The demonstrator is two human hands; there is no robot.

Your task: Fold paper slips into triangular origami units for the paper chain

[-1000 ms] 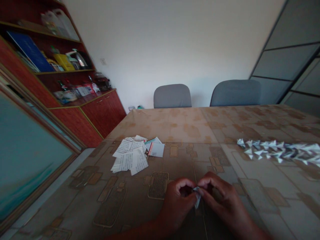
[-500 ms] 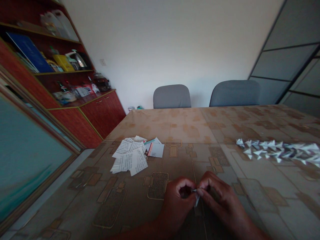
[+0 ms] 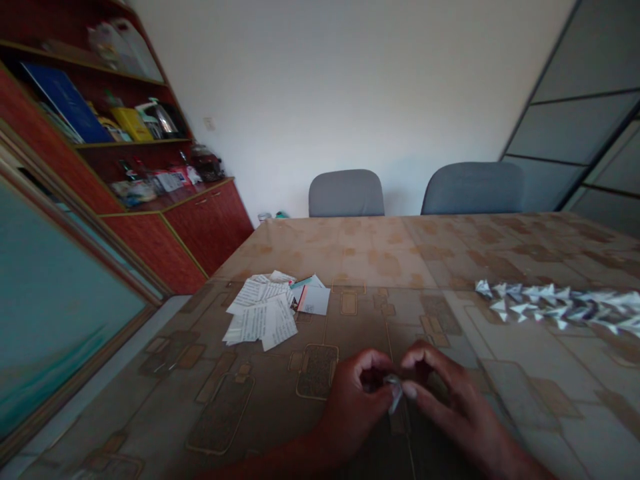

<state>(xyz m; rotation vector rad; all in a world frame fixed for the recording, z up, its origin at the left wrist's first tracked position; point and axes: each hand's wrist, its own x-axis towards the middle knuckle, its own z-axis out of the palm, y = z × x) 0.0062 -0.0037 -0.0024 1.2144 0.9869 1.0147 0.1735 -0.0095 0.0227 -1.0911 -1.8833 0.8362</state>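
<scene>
A small folded piece of paper is pinched in my left hand, between thumb and fingers, above the near part of the table. My right hand is just to its right, thumb and forefinger apart, the thumb tip close to the paper; whether it touches I cannot tell. Ahead and to the left lies a loose pile of printed paper pieces, with a whiter card-like piece at its right side. Over on the right, rows of small pointed folded paper pieces lie together in a long strip.
The table has a patterned brown cover. Two grey chairs stand at its far edge, by a pale wall. A red-brown cabinet with loaded shelves is on the left. A panelled sliding door is at the right.
My right thumb and forefinger have parted and drawn slightly away from the folded paper. My left hand keeps its pinch, and more of the paper shows. The view has shifted slightly.
</scene>
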